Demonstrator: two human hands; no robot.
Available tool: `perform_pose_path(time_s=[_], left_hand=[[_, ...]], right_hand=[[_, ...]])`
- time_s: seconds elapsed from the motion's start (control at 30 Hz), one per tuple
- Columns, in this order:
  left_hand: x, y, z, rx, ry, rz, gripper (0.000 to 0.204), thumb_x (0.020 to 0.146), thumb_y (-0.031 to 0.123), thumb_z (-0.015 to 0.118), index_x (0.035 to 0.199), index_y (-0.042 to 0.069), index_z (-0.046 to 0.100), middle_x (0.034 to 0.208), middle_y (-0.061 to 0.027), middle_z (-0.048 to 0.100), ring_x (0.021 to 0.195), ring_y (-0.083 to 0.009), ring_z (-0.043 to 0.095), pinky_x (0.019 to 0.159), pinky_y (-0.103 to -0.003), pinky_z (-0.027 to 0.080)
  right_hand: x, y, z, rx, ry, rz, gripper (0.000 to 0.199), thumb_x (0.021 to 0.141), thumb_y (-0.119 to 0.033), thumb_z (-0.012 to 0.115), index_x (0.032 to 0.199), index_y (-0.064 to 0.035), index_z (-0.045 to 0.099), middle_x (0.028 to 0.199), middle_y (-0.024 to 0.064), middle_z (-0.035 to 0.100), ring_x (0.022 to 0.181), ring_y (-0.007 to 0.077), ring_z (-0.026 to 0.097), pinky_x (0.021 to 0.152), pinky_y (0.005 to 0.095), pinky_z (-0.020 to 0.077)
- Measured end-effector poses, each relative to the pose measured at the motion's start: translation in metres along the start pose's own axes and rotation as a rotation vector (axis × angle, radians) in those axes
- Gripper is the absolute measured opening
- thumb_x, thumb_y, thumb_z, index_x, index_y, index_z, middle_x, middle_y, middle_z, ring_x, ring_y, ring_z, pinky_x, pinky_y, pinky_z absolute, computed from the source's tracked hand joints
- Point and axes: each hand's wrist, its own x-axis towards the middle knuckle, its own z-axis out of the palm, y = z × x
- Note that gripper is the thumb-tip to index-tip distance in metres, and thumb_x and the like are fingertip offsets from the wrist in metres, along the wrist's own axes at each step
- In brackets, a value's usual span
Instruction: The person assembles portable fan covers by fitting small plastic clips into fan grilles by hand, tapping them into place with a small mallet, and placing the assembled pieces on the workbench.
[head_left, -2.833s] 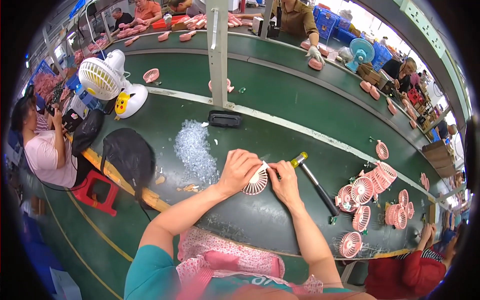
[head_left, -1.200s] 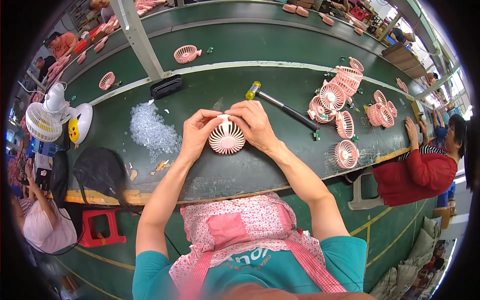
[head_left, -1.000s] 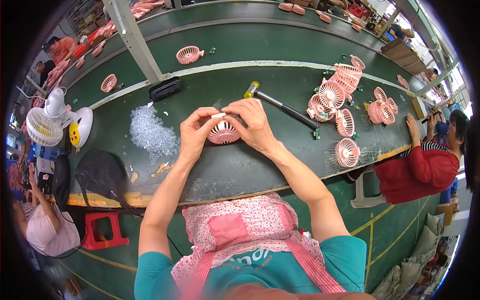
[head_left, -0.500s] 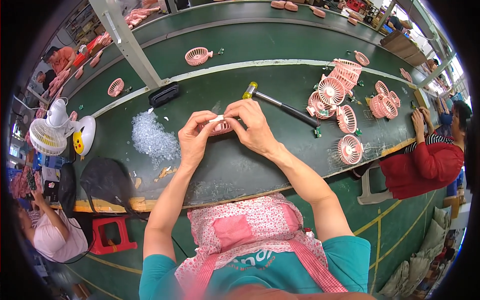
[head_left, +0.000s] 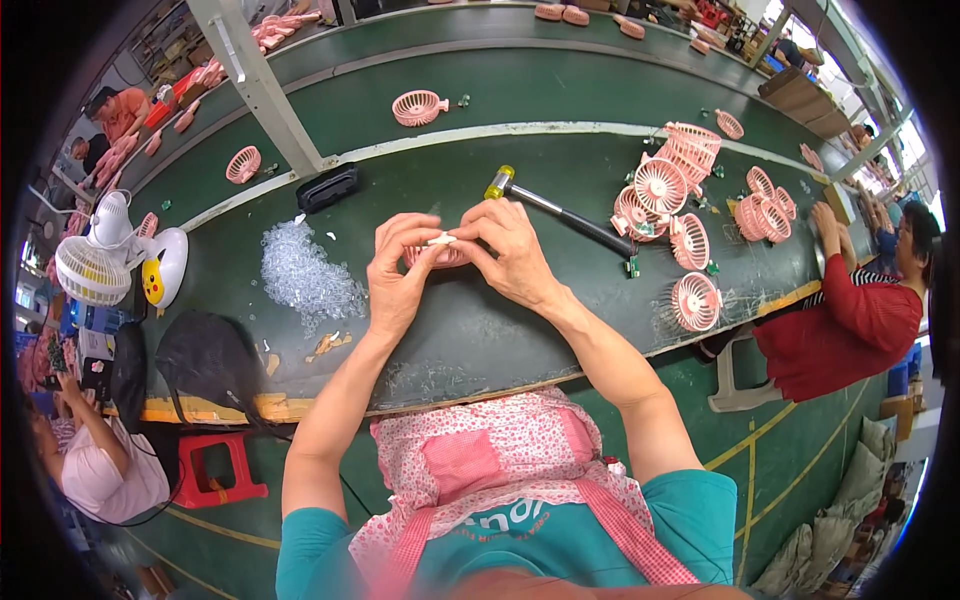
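Over the middle of the dark green work table, my left hand [head_left: 397, 268] and my right hand [head_left: 512, 258] meet fingertip to fingertip. Both pinch a small white part [head_left: 440, 240] between thumb and fingers. Just below it, a pink round fan cage [head_left: 448, 257] shows between my hands, partly hidden by my fingers. Whether the white part is seated on the cage I cannot tell. To the left of my left hand lies a heap of small clear plastic pieces [head_left: 305, 275]. A mallet [head_left: 555, 205] with a yellow head and black handle rests beyond my right hand.
Pink fan cages with small green circuit boards [head_left: 660, 185] are piled at the right. A black tray [head_left: 328, 188] and a metal post [head_left: 255, 85] stand far left. A white fan [head_left: 95, 255] and black bag [head_left: 208, 355] sit left. A co-worker in red [head_left: 850, 320] sits at right.
The pink cages on the conveyor have shifted right. My left hand has moved slightly right and its fingers curl more around the white part. The co-worker's hands at right have moved a little.
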Motion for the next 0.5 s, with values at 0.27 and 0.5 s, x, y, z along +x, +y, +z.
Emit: perform_pose_path(time_s=[0.27, 0.5], left_hand=[[-0.004, -0.039, 0.020, 0.084, 0.061, -0.309, 0.044, 0.094, 0.019, 0.067, 0.135, 0.005, 0.054, 0.123, -0.0164, 0.059, 0.113, -0.0281, 0.055, 0.098, -0.037, 0.045], [-0.011, -0.037, 0.026, 0.112, 0.105, -0.155, 0.039, 0.089, 0.019, 0.069, 0.124, 0.004, 0.059, 0.123, -0.0162, 0.063, 0.116, -0.0357, 0.055, 0.101, -0.043, 0.044]], right_hand=[[0.056, 0.139, -0.032, 0.193, 0.723, 0.557, 0.026, 0.098, -0.023, 0.066, 0.103, 0.0029, 0.064, 0.093, 0.0067, 0.065, 0.083, 0.0133, 0.058, 0.075, 0.0286, 0.0488], [0.067, 0.228, -0.022, -0.590, 0.339, 0.245, 0.026, 0.084, -0.011, 0.067, 0.108, -0.0035, 0.062, 0.111, 0.0165, 0.062, 0.109, 0.0377, 0.056, 0.092, 0.0473, 0.0439]])
